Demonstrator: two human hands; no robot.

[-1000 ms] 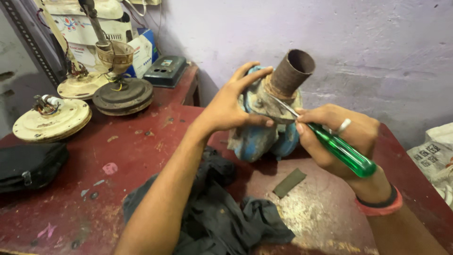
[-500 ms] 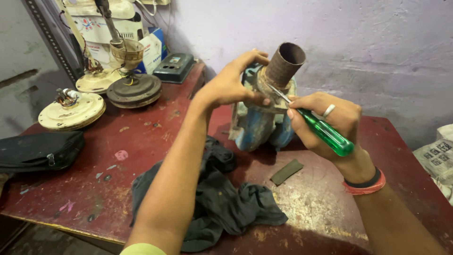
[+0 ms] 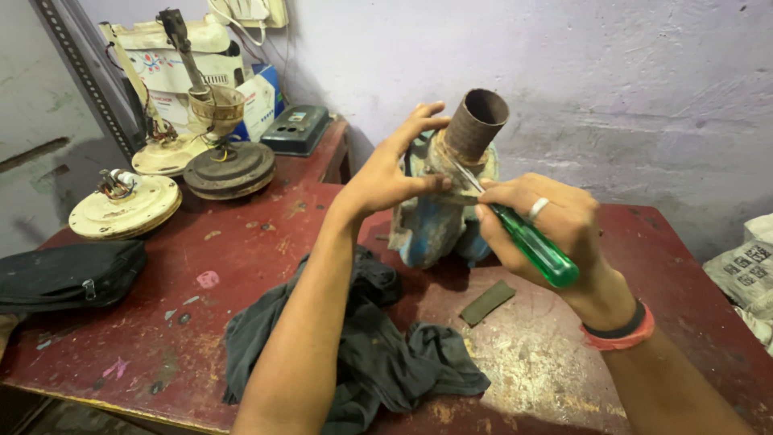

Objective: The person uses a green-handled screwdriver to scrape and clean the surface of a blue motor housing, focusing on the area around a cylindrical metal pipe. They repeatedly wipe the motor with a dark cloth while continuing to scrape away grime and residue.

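Two bare forearms, yours, rise from the bottom edge of the frame over a worn red table (image 3: 241, 266). Nearest you, at lower centre, one dark grey cloth (image 3: 378, 354) lies crumpled, reaching close to the table's front edge. Just right of it sits one small flat dark strip (image 3: 487, 302), with open, scuffed tabletop around it toward the lower right. At the far left, one black zipped pouch (image 3: 68, 274) rests by the table's left edge.

In the middle of the frame, your right hand (image 3: 555, 229) is curled tightly round one green-handled screwdriver (image 3: 531, 246); its thin metal shaft angles up and left to the neck of the pump. Your left hand (image 3: 394, 173) is spread open, thumb pressed against that same part and fingers fanned beside it, steadying rather than gripping. One blue, rusted pump body (image 3: 435, 225) stands upright at centre, close to the table's back edge, with one rusty pipe stub (image 3: 475, 125) pointing up and right from its top.

Farther back, at upper left, you have three round fan motor parts: one cream disc (image 3: 125, 205), one dark disc (image 3: 229, 169) and one cream one (image 3: 169, 153) behind it. One dark green box (image 3: 298, 129) sits behind those. At the right edge, beyond the table, one bundle of newspaper (image 3: 745, 270) shows.
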